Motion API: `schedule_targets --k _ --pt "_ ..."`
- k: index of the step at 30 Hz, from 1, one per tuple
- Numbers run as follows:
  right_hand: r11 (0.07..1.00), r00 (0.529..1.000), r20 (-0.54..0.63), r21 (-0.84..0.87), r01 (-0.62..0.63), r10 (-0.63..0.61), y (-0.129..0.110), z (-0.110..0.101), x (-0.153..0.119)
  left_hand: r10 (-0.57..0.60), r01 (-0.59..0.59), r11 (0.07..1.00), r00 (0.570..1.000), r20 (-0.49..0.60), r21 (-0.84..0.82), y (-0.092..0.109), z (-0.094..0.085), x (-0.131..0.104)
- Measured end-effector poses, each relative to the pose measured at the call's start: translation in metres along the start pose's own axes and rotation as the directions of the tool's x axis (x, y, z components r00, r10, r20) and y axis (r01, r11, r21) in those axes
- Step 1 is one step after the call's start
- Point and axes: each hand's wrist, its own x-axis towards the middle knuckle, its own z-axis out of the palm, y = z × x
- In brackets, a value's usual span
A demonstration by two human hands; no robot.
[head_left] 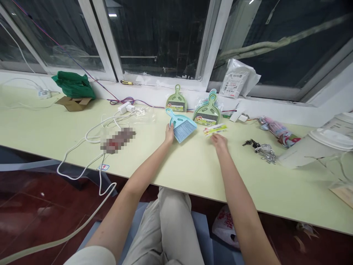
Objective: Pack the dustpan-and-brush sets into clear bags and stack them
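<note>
My left hand (170, 134) is closed on the edge of a blue mini dustpan (171, 115), which has a small brush with blue-grey bristles (184, 130) nested in it. The set is tilted above the table, its handle pointing up and left. Between the fingers of my right hand (220, 141) is a yellow-green and white printed label card (215, 129), to the right of the dustpan. Behind my hands, a green dustpan set (177, 100) leans by the wall. Right of it stands a stack of wrapped dustpan sets (207, 110), a green one in front.
Keys (259, 148), a folded umbrella (278, 130) and a white lidded bucket (306, 149) are on the right. White cables (91, 138) and a pixelated object (118, 140) lie left. A green bag (74, 84) sits behind an open carton (73, 104). A plastic package (238, 79) leans at the window.
</note>
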Motion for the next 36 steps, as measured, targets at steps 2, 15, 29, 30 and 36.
schedule_targets --k 2,15,29,30,36 --pt "0.997 0.987 -0.148 0.039 -0.06 0.065 -0.009 -0.015 0.01 0.011 -0.011 1.0 1.0 0.004 0.027 0.0 0.002 -0.005" --pt "0.436 0.72 0.398 -0.597 0.674 -0.568 -0.004 0.056 -0.066 0.296 -0.4 0.909 0.817 0.494 0.116 0.036 0.02 -0.084" --pt "0.603 0.884 0.131 -0.685 0.408 -0.45 -0.048 0.019 -0.038 0.295 -0.306 0.843 0.951 0.095 0.442 0.044 -0.028 0.011" --pt "0.515 0.908 0.149 -0.782 0.35 -0.391 -0.05 0.013 -0.035 0.209 -0.233 0.847 0.972 0.103 0.478 0.047 -0.036 0.019" --pt "-0.041 0.977 0.145 -0.989 0.14 -0.156 -0.033 -0.003 -0.032 -0.196 -0.018 0.478 0.972 0.127 0.878 0.048 -0.061 0.029"
